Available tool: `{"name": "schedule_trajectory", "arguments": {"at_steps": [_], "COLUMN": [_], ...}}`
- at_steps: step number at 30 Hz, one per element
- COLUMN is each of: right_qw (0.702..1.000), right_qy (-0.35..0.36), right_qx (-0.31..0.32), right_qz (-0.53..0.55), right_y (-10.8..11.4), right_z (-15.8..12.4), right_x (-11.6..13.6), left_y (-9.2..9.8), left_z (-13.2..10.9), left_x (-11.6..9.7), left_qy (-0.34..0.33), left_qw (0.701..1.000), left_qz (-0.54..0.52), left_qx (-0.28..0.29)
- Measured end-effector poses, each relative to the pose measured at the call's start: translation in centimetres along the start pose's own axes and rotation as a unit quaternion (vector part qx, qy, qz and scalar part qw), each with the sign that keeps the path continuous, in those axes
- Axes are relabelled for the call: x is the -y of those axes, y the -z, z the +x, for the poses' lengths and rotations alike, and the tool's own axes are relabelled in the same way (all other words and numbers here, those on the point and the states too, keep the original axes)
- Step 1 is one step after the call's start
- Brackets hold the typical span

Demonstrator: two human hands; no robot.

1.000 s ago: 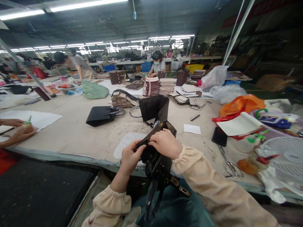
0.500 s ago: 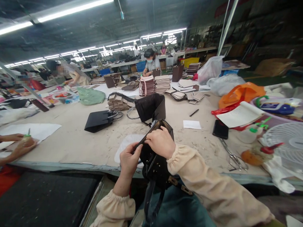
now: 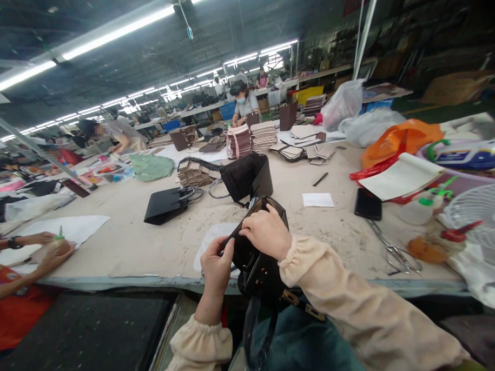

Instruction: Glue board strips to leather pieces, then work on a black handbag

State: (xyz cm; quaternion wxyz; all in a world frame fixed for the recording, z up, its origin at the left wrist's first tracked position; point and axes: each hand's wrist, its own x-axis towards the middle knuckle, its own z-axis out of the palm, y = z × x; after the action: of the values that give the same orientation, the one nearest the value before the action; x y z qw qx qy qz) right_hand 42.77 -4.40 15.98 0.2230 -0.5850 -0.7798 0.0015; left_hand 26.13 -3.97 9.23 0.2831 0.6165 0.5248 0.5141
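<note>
A black handbag (image 3: 261,277) with gold-coloured metal fittings is held tilted at the table's front edge, its opening facing up. My left hand (image 3: 217,262) pinches the bag's left rim between thumb and fingers. Across the opening lies my right hand (image 3: 267,231), gripping the rim, with its index finger extended along the far inside; some of its fingertips are hidden in the bag. A dark strap handle (image 3: 251,329) hangs down toward my lap. Just behind the bag stands an open black bag body (image 3: 247,177). Left of that, a black bag with handles (image 3: 165,204) lies on its side.
To the right are a phone (image 3: 368,204), scissors (image 3: 398,255), a pen (image 3: 320,179), a white card (image 3: 318,200) and a fan (image 3: 482,212). Stacked pieces (image 3: 194,173) sit behind the bags. At left, a co-worker's hands (image 3: 50,252) hold a green-tipped item.
The view has shifted slightly, so the table items at right sit further right. Both my hands keep nearly the same hold on the handbag.
</note>
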Motion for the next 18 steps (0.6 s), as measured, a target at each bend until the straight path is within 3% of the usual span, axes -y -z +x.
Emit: {"name": "schedule_trajectory", "arguments": {"at_steps": [18], "right_qw": [0.999], "right_qy": [0.017], "right_qx": [-0.051], "right_qz": [-0.010], "right_y": [0.2], "right_z": [0.3], "right_x": [-1.3], "left_y": [-0.6], "left_z": [0.0], "left_x": [0.1], "left_qy": [-0.027], "left_qw": [0.998], "left_qz": [0.033], "left_qx": [-0.044]}}
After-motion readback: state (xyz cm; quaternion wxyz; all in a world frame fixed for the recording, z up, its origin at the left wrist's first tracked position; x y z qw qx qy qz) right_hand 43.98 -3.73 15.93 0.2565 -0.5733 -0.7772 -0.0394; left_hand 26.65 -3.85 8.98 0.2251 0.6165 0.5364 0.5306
